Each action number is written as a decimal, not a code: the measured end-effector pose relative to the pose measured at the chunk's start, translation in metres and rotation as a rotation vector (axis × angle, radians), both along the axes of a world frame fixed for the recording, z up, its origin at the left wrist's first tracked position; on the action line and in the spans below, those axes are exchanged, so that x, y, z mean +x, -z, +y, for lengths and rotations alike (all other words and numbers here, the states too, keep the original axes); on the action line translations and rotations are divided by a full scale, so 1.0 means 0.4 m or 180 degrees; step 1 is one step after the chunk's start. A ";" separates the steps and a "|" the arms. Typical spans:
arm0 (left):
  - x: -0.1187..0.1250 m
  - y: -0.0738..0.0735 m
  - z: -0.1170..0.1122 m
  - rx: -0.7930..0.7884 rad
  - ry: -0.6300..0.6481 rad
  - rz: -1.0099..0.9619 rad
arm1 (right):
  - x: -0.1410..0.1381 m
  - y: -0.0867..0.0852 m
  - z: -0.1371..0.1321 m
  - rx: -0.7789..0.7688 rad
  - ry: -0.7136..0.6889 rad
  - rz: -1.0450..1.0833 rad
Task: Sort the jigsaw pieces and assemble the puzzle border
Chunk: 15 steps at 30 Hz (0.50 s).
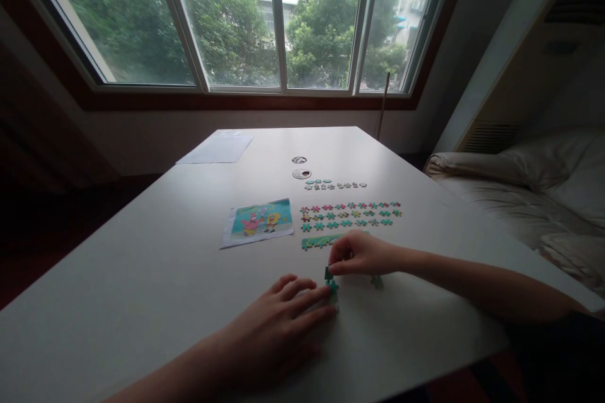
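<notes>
My right hand (362, 253) pinches a green jigsaw puzzle piece (328, 272) between thumb and forefinger. Directly below it lies another green puzzle piece (333, 286), and the two meet or nearly meet. My left hand (293, 308) rests on the table with fingers stretched out, its fingertips touching the lower piece and a paler one beneath. Under my right wrist sits a loose green piece (377, 281). Just beyond my right hand, a joined green strip of puzzle pieces (314, 243) is partly covered by that hand.
Rows of loose puzzle pieces (350, 215) lie past the strip, with smaller rows (331, 186) farther back. Left of them is a cartoon picture sheet (259, 222). Two round items (301, 174) and white paper (217, 148) lie on the white table (142, 252). A sofa (515, 189) stands right.
</notes>
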State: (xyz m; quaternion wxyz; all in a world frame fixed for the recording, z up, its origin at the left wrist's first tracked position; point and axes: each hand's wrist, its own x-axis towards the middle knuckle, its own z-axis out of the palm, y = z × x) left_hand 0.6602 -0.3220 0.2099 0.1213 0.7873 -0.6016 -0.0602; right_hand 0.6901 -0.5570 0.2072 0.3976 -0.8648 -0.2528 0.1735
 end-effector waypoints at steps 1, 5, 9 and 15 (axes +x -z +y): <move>0.000 0.000 0.000 0.0029 -0.0002 -0.0014 | -0.002 0.000 0.001 -0.0068 0.0019 -0.0035; -0.001 -0.002 -0.002 0.0139 0.0011 -0.0021 | -0.005 0.002 0.004 -0.0263 0.0071 -0.0170; 0.000 0.000 -0.002 0.0116 0.0017 -0.0027 | -0.008 0.006 0.007 -0.0370 0.0103 -0.0356; 0.001 0.000 -0.001 0.0087 0.0024 -0.0016 | -0.013 0.007 0.011 -0.0573 0.0193 -0.0930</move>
